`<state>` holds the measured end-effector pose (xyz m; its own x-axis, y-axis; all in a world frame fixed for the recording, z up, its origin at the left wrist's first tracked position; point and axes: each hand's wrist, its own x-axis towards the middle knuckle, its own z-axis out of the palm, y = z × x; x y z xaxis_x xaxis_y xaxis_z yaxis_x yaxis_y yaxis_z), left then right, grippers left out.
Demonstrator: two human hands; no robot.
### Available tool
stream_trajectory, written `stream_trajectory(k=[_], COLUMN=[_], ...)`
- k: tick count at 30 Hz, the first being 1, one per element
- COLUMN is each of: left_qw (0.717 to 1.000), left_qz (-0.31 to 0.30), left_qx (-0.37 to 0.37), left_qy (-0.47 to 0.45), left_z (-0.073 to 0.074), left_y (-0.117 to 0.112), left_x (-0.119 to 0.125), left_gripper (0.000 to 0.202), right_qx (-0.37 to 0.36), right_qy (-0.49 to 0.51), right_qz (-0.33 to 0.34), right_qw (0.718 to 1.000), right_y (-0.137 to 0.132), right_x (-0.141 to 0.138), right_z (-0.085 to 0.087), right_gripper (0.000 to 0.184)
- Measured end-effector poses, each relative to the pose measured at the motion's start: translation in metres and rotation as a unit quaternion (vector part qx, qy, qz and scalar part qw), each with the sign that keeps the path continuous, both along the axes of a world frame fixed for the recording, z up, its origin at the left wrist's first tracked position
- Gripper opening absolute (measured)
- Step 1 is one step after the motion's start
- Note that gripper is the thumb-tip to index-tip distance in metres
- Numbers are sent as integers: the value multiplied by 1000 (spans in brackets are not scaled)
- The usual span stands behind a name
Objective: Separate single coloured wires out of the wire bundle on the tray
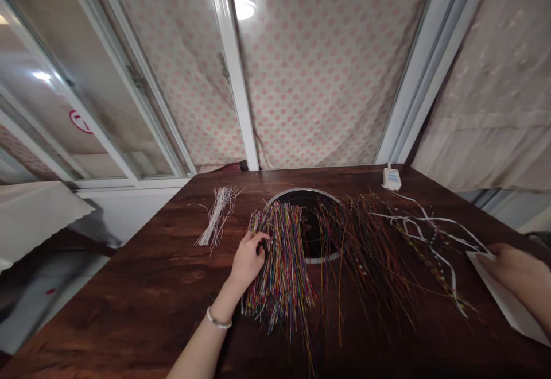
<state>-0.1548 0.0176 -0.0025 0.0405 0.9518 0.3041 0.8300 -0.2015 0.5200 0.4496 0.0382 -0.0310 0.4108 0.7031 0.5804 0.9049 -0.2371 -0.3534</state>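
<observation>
My left hand (pixel 248 258) rests at the left edge of a thick bundle of multicoloured thin strands (pixel 282 264) on the dark wooden table (pixel 142 298). Its fingers are curled and pinch into the strands. My right hand (pixel 519 275) is at the far right, pressing flat on a white sheet of paper (pixel 510 304); the fingers look stretched out. Darker beaded strands (pixel 370 247) fan out between the two hands.
A round black dish with a metal rim (pixel 310 224) lies under the strands. A small bundle of white strands (pixel 217 215) lies to the left. White ribbons (pixel 426 221) and a small white box (pixel 391 178) sit at the back right. Windows and dotted curtains stand behind.
</observation>
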Motion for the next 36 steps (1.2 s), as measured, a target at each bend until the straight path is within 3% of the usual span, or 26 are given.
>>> stream_trajectory(k=[1,2,4,7,10,12,15,17,20,23,29,34,36], left_qw=[1000,1000,999,996,994,994,996,996,994,992,992,992,992], left_qz=[4,12,35,63,75,73,62,63,75,90,82,87,102], left_qx=[-5,-10,-17,-24,-42,-57,-63,-63,-66,-61,-42,-31,-25], left_qy=[6,13,30,57,64,51,28,23,36,58,86,80,74], left_z=[2,4,7,8,6,4,3,3,3,3,5,5,5], left_y=[-2,-4,-6,-7,-4,0,3,4,3,1,-4,-3,-2], left_x=[1,3,7,12,12,9,4,3,3,7,13,13,15], left_gripper=[34,30,19,20,22,19,13,10,9,13,39,27,21], right_qx=[-20,-25,-5,15,-84,-132,-144,-140,-134,-117,-87,-89,-95], right_qy=[-37,-63,-76,-39,84,127,111,81,61,95,148,189,201], right_qz=[-58,-71,-23,207,432,511,555,530,490,487,449,436,436], right_qw=[997,995,997,978,894,840,812,833,859,860,877,875,872], right_y=[-3,-6,-9,-15,-18,-17,-11,-5,3,8,11,12,14], right_x=[-17,-40,-100,-210,-318,-376,-429,-443,-440,-430,-423,-420,-418], right_z=[4,12,32,61,68,60,45,37,27,18,9,6,6], right_gripper=[43,50,46,34,25,26,28,25,20,17,14,29,25])
